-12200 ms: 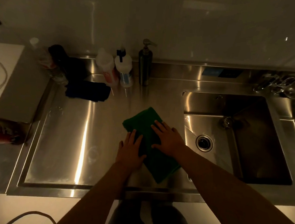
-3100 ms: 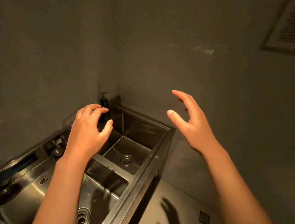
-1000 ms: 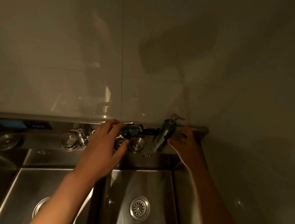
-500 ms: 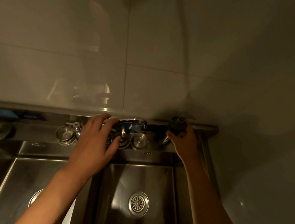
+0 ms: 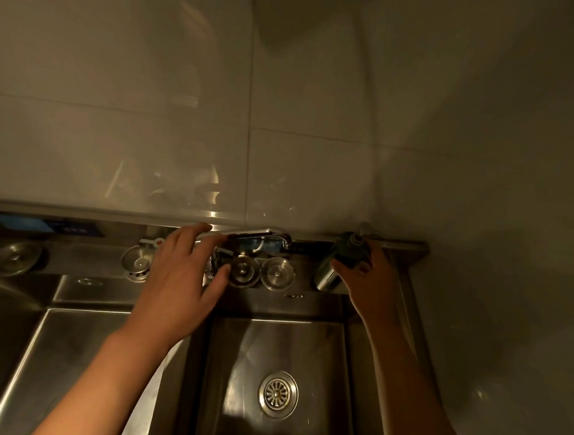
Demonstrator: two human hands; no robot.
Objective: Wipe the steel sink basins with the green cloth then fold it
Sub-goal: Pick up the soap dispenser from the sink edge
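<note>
Green cloth: not in view. The only greenish thing is the dark upper part of the soap dispenser. In this dim light that is probably the bottle's own collar, not fabric. By my reading, no wiping is under way at this moment.

Right basin: directly below the camera, drain strainer at its floor. No cloth lies in it. Left basin: partly crossed by the left forearm, nothing showing on its visible steel.

Right hand: fingers wrapped round the soap dispenser at the right end of the desk's back ledge. Likely steadying it or lifting it aside so the ledge and corner can be reached.

Left hand: fingers straight and spread, gripping nothing. The tips reach the faucet spout, and the thumb lies against one of the round steel caps. Looks like a reach for the tap fittings.

Tiled wall fills the upper view, faintly reflecting the fixtures.
</note>
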